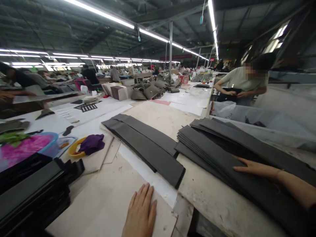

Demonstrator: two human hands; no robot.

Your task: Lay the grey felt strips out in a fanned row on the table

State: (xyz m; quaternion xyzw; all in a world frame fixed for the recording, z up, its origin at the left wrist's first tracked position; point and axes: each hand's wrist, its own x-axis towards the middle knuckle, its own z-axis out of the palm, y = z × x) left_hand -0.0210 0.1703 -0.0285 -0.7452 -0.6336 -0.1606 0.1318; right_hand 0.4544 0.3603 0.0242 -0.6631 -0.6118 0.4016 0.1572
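Right hand open, lying flat on a stack of dark grey strips, no grip. Left hand open, palm down on a cream card sheet, left of the stack, not touching it. Smaller pile of grey strips just left of the stack; black strip pile further left, purple cloth beyond that. Co-worker past the stack, handling something black.

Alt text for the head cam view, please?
In a brightly lit factory, a person's right hand rests on a stack of long dark grey strips, and their left hand lies flat on a beige cardboard sheet on a long pale worktable. Beyond, a co-worker in a pale green T-shirt handles black material.
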